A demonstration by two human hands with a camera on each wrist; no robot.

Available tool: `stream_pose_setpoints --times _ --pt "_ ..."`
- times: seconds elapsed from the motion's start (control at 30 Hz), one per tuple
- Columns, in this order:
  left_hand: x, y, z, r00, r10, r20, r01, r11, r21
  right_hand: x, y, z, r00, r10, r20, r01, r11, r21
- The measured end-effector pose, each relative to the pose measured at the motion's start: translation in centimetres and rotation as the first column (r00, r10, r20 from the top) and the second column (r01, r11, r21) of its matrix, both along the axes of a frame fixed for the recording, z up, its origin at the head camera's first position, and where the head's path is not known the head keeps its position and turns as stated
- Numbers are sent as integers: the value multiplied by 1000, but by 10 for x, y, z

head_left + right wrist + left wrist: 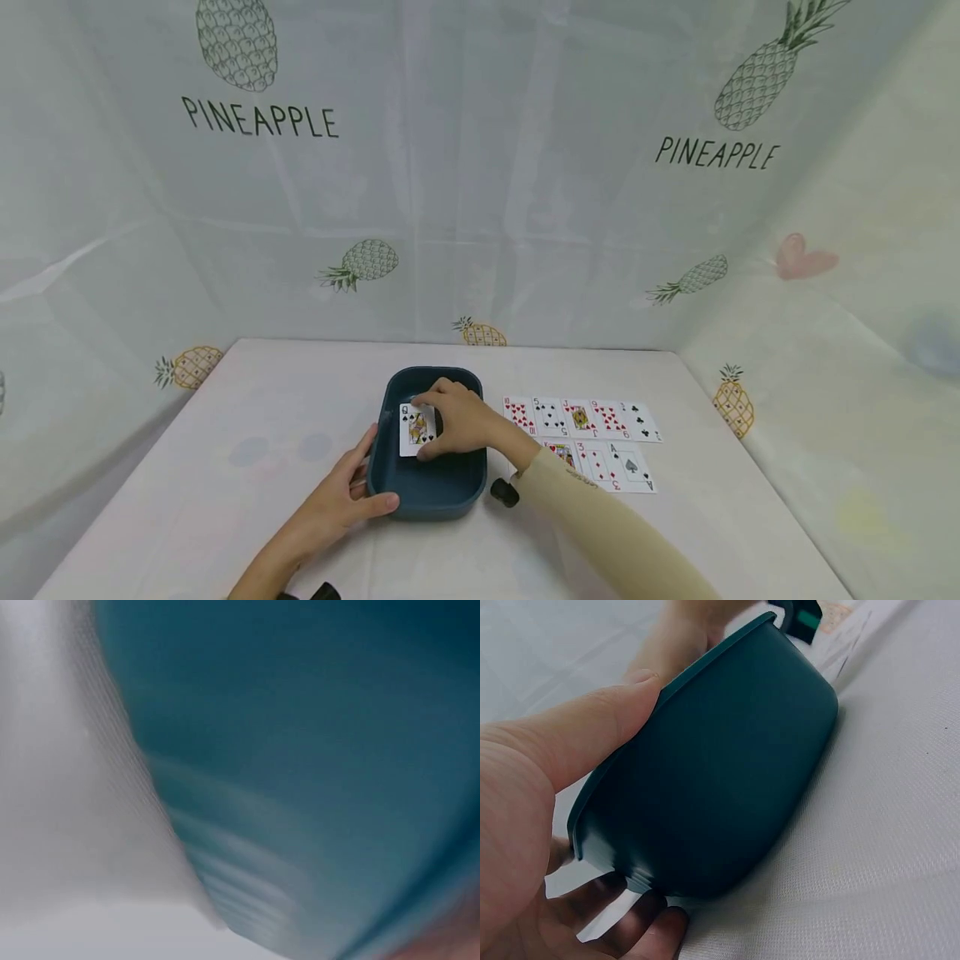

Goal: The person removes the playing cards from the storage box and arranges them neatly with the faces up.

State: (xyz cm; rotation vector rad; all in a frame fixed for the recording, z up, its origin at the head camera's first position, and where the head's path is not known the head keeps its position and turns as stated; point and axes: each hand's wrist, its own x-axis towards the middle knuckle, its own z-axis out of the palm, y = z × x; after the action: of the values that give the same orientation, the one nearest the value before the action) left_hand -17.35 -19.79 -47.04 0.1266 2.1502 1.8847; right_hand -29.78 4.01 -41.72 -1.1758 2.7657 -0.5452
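A dark teal plastic bin (427, 500) stands on the table. My left hand (347, 492) grips it at its left side, thumb on the rim and fingers against the outer wall. In the left wrist view, that thumb (611, 720) lies along the rim of the bin (720, 765). Over the bin's inside, my right hand (461, 421) pinches a queen playing card (414, 432) by its top and bottom edges, face up. Only a blurred bit of the right hand shows in the right wrist view, beside the bin wall (300, 750).
Right of the bin, several face-up playing cards lie in two rows: an upper row with the five (551, 417) and a lower row ending in the ace of spades (632, 467). My right forearm covers part of the lower row. A pineapple-print sheet (480, 183) hangs behind the table.
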Motion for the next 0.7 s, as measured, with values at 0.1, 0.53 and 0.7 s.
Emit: stream_pose_setpoints --times 0.1,0.53,0.7 --pt "0 1 0 1000 9 -10 -9 1000 -5 2 13 11 1000 -1 17 1 999 -34" --pt "2 2 2 999 24 -25 -24 999 -29 5 124 37 998 -47 -29 45 997 -63" --pt "2 1 1 999 28 -28 -29 999 -41 7 178 34 997 -79 -5 78 995 -67"
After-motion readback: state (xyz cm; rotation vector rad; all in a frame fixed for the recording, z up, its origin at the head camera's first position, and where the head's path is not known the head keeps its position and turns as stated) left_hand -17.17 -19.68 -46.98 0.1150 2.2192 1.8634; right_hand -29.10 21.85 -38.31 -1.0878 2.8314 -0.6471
